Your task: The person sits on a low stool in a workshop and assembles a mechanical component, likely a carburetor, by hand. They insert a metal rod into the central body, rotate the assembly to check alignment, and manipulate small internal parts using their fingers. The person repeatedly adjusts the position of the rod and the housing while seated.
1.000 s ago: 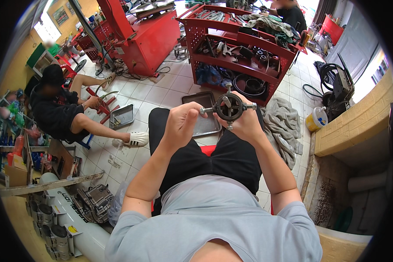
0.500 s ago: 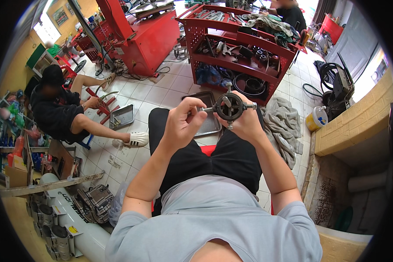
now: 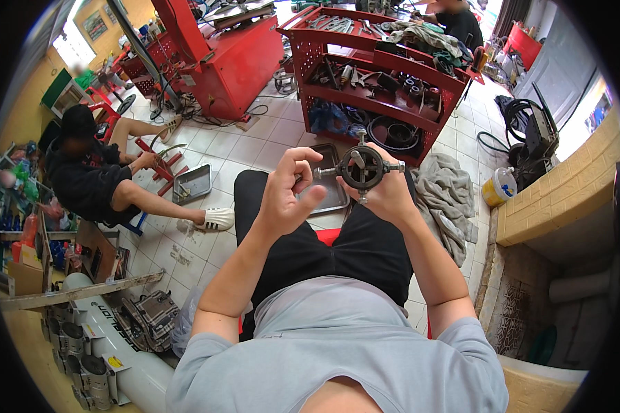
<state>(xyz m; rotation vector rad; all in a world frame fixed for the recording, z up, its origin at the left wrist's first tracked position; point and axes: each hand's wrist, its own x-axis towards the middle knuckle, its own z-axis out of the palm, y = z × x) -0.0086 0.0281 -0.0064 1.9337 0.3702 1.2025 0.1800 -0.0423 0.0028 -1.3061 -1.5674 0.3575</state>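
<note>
In front of my lap, my right hand [image 3: 391, 198] is closed around a round dark metal ring tool [image 3: 362, 186] with spokes inside and bolts sticking out from its rim. One bolt [image 3: 329, 171] points left, toward my left hand [image 3: 286, 196]. That hand is open, its thumb and fingers spread just beside the bolt's end. Whether a fingertip still brushes the bolt is hard to tell. Below the tool, between my knees, a metal tray [image 3: 336, 196] rests on the tiled floor, partly hidden by my hands.
Ahead stands a red tool cart [image 3: 386, 51] with wrenches and parts. A grey cloth [image 3: 448, 199] lies on the floor at right, near a white and yellow bucket [image 3: 499, 187]. To the left, a seated person [image 3: 83, 165] works beside another metal tray [image 3: 193, 182].
My left thumb and fingers have let go of the left bolt's end and spread apart, with the thumb dropping lower. The ring tool and my right hand stay in place.
</note>
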